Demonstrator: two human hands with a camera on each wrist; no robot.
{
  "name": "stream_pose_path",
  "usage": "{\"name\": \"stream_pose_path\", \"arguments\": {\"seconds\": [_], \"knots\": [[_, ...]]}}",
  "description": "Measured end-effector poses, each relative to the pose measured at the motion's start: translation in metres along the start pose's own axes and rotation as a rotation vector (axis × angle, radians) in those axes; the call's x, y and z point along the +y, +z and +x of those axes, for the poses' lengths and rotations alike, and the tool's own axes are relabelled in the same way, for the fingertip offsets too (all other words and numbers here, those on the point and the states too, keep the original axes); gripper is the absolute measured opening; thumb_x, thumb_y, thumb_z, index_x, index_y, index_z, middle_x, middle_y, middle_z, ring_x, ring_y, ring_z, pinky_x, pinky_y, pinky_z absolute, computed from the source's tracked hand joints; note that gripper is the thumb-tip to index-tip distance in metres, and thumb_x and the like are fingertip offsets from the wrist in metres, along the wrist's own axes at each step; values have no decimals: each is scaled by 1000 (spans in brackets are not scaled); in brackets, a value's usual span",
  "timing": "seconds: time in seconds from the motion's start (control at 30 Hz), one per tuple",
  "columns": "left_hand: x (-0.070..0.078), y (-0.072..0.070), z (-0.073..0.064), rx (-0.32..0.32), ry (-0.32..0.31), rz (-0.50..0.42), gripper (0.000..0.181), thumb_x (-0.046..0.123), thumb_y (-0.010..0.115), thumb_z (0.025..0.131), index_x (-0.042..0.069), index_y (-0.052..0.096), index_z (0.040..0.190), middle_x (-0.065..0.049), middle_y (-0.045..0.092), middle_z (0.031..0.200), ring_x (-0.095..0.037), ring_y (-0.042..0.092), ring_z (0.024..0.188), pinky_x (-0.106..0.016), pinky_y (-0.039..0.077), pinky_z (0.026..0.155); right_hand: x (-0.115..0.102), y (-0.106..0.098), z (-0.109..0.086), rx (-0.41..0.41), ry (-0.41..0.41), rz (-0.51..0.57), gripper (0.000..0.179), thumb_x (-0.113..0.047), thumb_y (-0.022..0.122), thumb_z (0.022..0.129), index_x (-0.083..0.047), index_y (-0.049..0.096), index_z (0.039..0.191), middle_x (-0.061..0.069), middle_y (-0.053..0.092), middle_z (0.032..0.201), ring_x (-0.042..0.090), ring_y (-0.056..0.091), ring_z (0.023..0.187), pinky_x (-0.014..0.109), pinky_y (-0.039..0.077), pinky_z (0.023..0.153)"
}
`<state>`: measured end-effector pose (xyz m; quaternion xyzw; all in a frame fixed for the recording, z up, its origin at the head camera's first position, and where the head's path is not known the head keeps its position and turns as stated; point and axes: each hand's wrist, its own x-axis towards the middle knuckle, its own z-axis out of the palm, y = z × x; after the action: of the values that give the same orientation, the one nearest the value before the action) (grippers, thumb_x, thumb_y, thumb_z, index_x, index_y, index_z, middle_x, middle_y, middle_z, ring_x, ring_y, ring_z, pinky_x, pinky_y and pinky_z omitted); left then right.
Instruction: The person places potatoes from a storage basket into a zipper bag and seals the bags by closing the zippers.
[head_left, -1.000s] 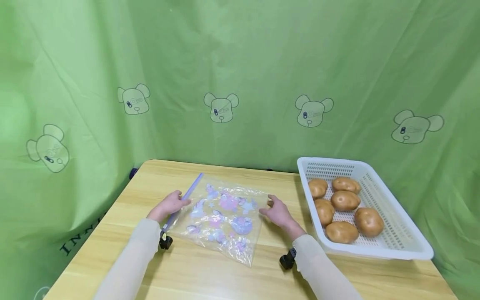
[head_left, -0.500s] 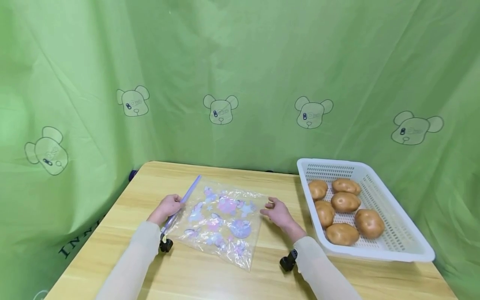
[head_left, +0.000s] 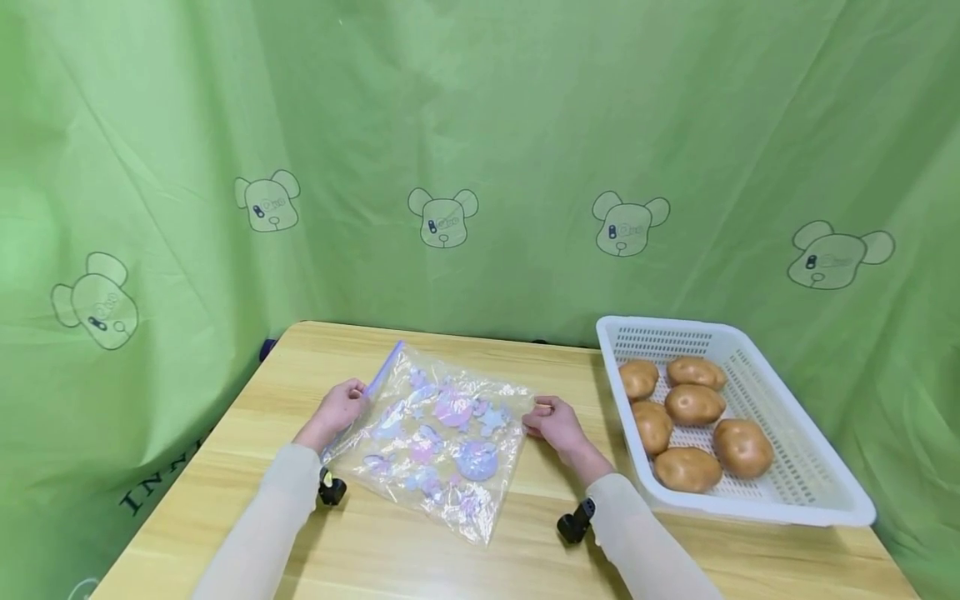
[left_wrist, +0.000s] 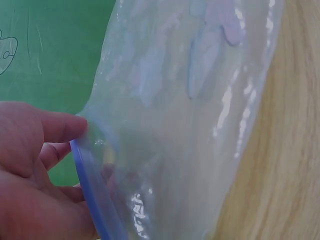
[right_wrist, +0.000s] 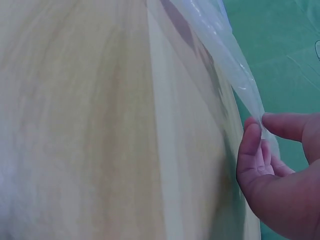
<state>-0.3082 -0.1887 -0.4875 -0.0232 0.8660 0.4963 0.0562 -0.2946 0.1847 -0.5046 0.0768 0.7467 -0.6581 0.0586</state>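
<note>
A clear zip bag (head_left: 442,450) printed with pastel pink and blue figures spreads between both hands over the table. Its blue-purple zip edge (left_wrist: 87,185) is on the left side. My left hand (head_left: 341,410) pinches that edge between thumb and fingers, as the left wrist view shows close up. At the opposite edge of the bag, my right hand (head_left: 557,425) pinches the plastic with its thumb against curled fingers; the right wrist view shows the film (right_wrist: 240,75) rising from that grip, with wood below it.
To the right stands a white slotted plastic basket (head_left: 806,454) holding several brown potatoes (head_left: 742,447). Behind the wooden table (head_left: 420,567) hangs a green curtain (head_left: 525,108) with bear-head outlines. Small black cameras are strapped at both wrists.
My right fingers, apart earlier, have closed onto the bag's right edge. My left thumb and fingers have come together on the zip edge, and the bag has shifted and tilted slightly.
</note>
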Motion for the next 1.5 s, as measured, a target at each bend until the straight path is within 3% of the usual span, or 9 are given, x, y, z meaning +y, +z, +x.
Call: {"name": "stream_pose_path", "arguments": {"seconds": [0.3, 0.53, 0.63, 0.8, 0.93, 1.07, 1.2, 1.33, 1.5], "knots": [[6, -7, -1, 38, -8, -52, 12, 2, 49, 90, 1, 51, 102, -9, 53, 79, -18, 49, 65, -26, 42, 55, 2, -3, -3, 13, -24, 42, 48, 12, 59, 83, 11, 37, 124, 18, 55, 101, 17, 59, 77, 30, 55, 76], [20, -12, 4, 122, 57, 1, 36, -1, 48, 92, -6, 46, 127, -22, 56, 106, -32, 57, 93, -38, 51, 79, -3, -4, -8, -8, -34, 51, 48, 13, 60, 81, 11, 36, 122, 17, 56, 97, 18, 59, 76, 32, 56, 76], [28, -14, 4, 168, 71, 37, 30, 3, 47, 94, -7, 51, 122, -24, 58, 110, -35, 56, 99, -43, 49, 87, -4, -3, -9, -27, -32, 63, 47, 14, 61, 80, 11, 37, 121, 15, 56, 95, 17, 59, 76, 31, 56, 76], [39, -16, 3, 213, 104, 11, 14, 7, 45, 95, -1, 55, 100, -19, 58, 95, -27, 52, 78, -35, 48, 67, -3, -4, -10, -39, -24, 90, 43, 14, 61, 80, 10, 40, 117, 8, 55, 86, 16, 58, 74, 30, 56, 73], [47, -18, 1, 241, 142, -16, 14, 9, 42, 96, 1, 54, 100, -17, 58, 97, -21, 47, 72, -28, 42, 59, -5, -5, -11, -19, -18, 46, 45, 8, 64, 81, 7, 42, 120, 6, 55, 89, 19, 59, 76, 31, 55, 72], [54, -23, -3, 267, 180, -11, 17, 7, 39, 95, 3, 54, 102, -18, 61, 104, -21, 46, 69, -27, 41, 55, -11, -4, -12, 34, -75, -66, 48, -5, 68, 83, 6, 45, 125, 15, 55, 106, 23, 58, 88, 34, 52, 74], [64, -25, -6, 261, 229, 11, 18, 6, 39, 95, 3, 55, 101, -16, 62, 100, -22, 47, 68, -28, 41, 55, -21, 0, -13, 64, -162, -162, 50, -14, 70, 84, 4, 50, 125, 21, 54, 120, 30, 53, 107, 39, 48, 88], [73, -20, -8, 239, 276, 26, 17, 6, 40, 94, 4, 56, 100, -15, 62, 95, -22, 46, 66, -28, 41, 53, -35, 7, -15, 72, -272, -251, 49, -18, 72, 84, 2, 53, 124, 19, 56, 122, 32, 49, 115, 45, 40, 100], [84, -11, -9, 214, 319, 7, 15, 9, 41, 96, 8, 57, 97, -12, 60, 88, -20, 44, 59, -24, 38, 46, -60, 17, -16, 67, -395, -295, 47, -18, 71, 84, 1, 55, 123, 16, 58, 122, 30, 51, 114, 43, 37, 103]]}}
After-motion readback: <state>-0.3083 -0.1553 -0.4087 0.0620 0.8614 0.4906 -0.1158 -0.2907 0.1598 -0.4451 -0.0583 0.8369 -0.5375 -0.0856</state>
